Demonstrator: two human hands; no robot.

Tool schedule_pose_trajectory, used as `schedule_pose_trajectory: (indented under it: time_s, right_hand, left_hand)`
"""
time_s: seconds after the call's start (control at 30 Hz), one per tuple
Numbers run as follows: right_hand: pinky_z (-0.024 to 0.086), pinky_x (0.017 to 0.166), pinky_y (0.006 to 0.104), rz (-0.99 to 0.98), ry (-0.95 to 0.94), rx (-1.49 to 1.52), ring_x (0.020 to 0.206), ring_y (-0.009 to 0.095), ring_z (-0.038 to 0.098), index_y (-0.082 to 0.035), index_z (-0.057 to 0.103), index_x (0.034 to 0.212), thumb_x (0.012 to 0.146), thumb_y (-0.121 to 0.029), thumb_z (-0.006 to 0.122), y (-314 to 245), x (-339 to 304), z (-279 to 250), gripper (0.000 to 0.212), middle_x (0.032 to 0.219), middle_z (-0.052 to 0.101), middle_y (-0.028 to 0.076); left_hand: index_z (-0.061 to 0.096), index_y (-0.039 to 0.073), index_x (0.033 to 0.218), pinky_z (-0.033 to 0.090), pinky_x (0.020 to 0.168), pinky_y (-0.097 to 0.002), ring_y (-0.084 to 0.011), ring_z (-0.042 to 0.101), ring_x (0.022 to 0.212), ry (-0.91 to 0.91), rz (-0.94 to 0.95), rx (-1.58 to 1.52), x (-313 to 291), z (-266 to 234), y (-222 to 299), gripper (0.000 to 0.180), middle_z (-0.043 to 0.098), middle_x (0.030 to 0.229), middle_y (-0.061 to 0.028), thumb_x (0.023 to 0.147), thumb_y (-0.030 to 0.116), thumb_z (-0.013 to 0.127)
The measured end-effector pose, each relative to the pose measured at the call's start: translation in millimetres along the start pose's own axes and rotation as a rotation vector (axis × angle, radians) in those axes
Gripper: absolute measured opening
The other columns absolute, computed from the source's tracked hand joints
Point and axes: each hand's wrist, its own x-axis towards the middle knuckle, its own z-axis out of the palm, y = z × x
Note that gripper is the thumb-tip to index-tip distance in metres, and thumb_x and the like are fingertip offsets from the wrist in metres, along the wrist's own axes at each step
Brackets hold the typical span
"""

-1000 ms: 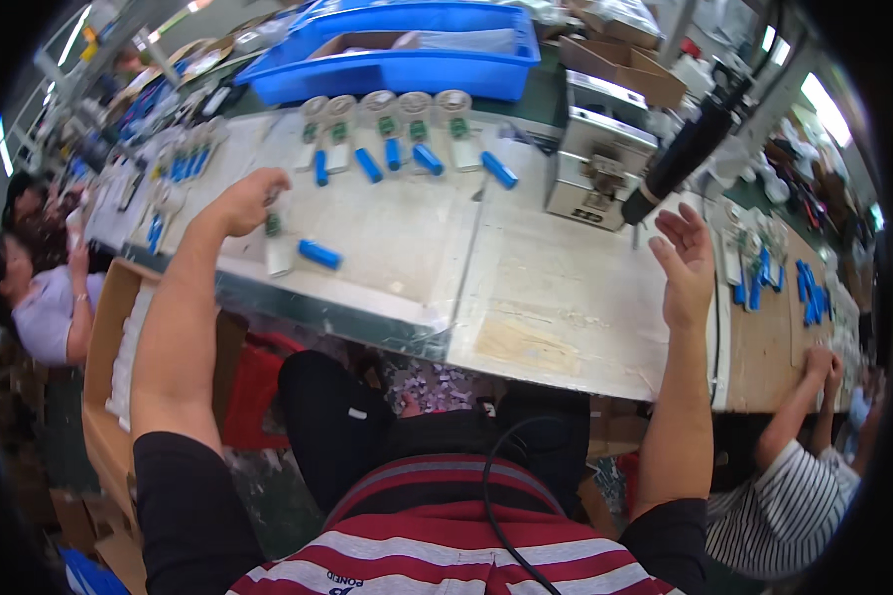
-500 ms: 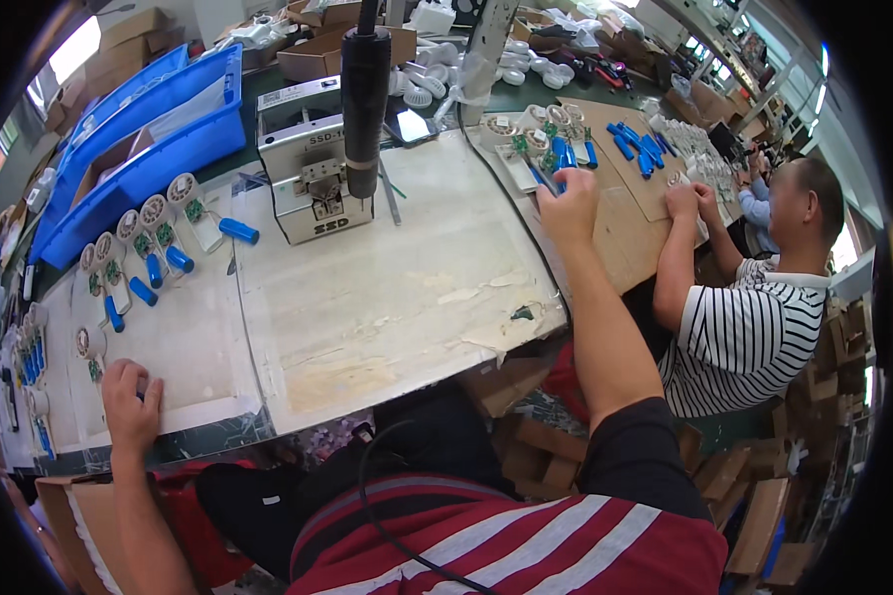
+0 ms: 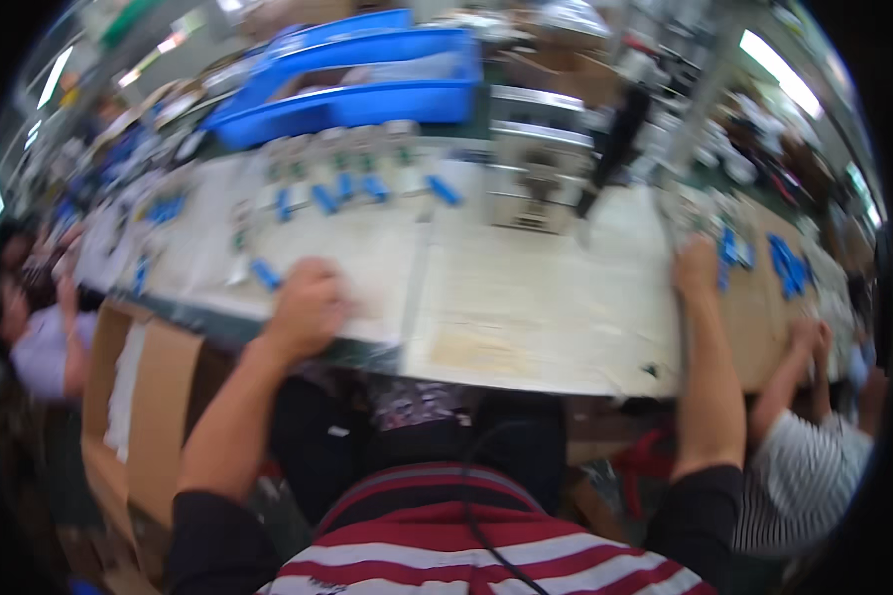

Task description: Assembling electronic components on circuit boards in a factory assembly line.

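Note:
The whole view is smeared by motion. My left hand [image 3: 310, 309] is over the table's near edge with its fingers curled, too blurred to show whether anything is in them. Just beyond it lies a blue cylindrical battery [image 3: 265, 275], beside a white part with a green circuit board [image 3: 238, 241]. My right hand [image 3: 699, 266] is closed at the table's right side, against a group of white fan parts [image 3: 697, 210] with blue batteries [image 3: 732, 248]. What its fingers grip is hidden.
A row of white fan parts [image 3: 404, 164] with blue batteries stands before a blue bin [image 3: 357, 107]. A metal machine [image 3: 536, 164] and a dark hanging tool [image 3: 617, 144] are at centre back. A cardboard box [image 3: 154, 397] is at left. Co-workers sit at both sides.
The view has swung left, so the table appears shifted right. My left hand has lifted off the tabletop. My right hand stays by the fan parts on the right.

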Motion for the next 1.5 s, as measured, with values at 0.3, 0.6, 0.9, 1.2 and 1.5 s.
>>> schedule_pose_trajectory:
  time_s: [0.3,0.6,0.9,1.2,1.5]
  right_hand:
    - [0.054,0.076,0.0391,0.163,-0.069,0.757,0.082,0.020,0.060,0.001,0.066,0.098,0.103,-0.008,0.067,-91.0,-89.6,-120.0,0.010,0.092,0.061,0.008]
    - [0.055,0.083,0.0494,-0.514,-0.030,0.777,0.096,0.043,0.066,0.000,0.067,0.097,0.091,-0.001,0.071,-257.5,-162.9,-160.5,0.007,0.103,0.066,0.019]
    - [0.057,0.091,0.0441,-0.503,-0.007,0.929,0.105,0.037,0.069,-0.002,0.075,0.106,0.088,-0.009,0.083,-293.5,-145.3,-170.3,0.021,0.113,0.073,0.015]
    - [0.057,0.092,0.0449,-0.599,-0.184,1.016,0.106,0.036,0.070,-0.005,0.074,0.120,0.084,-0.008,0.084,-327.4,-132.1,-164.3,0.037,0.113,0.075,0.013]
    - [0.056,0.088,0.0445,-0.813,-0.141,1.004,0.102,0.035,0.069,-0.006,0.072,0.120,0.081,-0.001,0.081,-329.8,-135.3,-174.1,0.041,0.111,0.074,0.012]
  left_hand:
    - [0.067,0.005,0.084,0.054,0.096,-0.0476,-0.0380,0.065,0.105,0.050,0.213,-0.252,16.6,39.2,87.3,0.021,0.067,0.106,-0.0154,0.082,0.016,0.085]
    - [0.052,0.008,0.157,0.043,0.122,-0.0496,-0.0465,0.049,0.145,-0.009,0.100,-0.309,52.7,55.2,111.1,0.095,0.053,0.154,-0.0255,0.075,0.022,0.097]
    - [0.070,0.005,0.129,0.056,0.097,-0.0441,-0.0351,0.069,0.108,-0.253,0.031,-0.357,60.5,57.8,100.2,0.058,0.071,0.115,-0.0140,0.078,0.019,0.092]
    - [0.076,0.005,0.115,0.056,0.091,-0.0436,-0.0343,0.069,0.104,-0.240,0.099,-0.335,62.3,52.6,97.8,0.040,0.071,0.106,-0.0121,0.078,0.014,0.086]
    - [0.078,0.010,0.112,0.056,0.093,-0.0454,-0.0356,0.068,0.106,-0.295,0.104,-0.325,67.8,54.9,101.8,0.033,0.071,0.105,-0.0115,0.081,0.017,0.082]
